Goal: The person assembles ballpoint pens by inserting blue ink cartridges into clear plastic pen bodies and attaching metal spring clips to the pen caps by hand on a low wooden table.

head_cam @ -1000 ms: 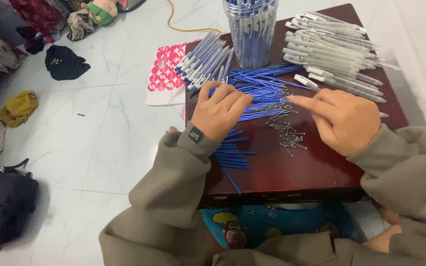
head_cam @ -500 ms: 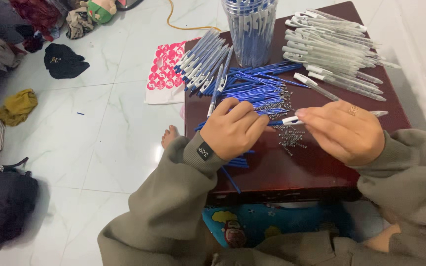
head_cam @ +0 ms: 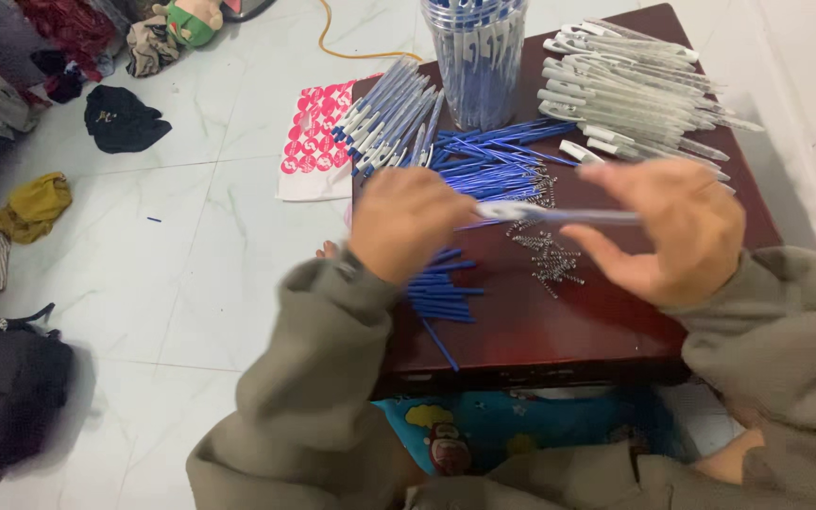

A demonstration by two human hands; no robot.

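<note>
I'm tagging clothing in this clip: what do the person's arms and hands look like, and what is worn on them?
Both arms wear loose, olive-grey long sleeves with ribbed cuffs. The left sleeve has a small dark tag at its cuff. The left hand and right hand are bare: no gloves or rings visible.

left hand (head_cam: 406, 222) + right hand (head_cam: 677, 229) gripping pen (head_cam: 559, 215) | above small springs (head_cam: 545, 253), blue refills (head_cam: 484, 165) | on dark table (head_cam: 559, 331)

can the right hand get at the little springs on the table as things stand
Probably yes. The springs lie loose on the table just below the right hand, with nothing over them. But that hand and the left hand hold a pen, so its grip is occupied.
</note>
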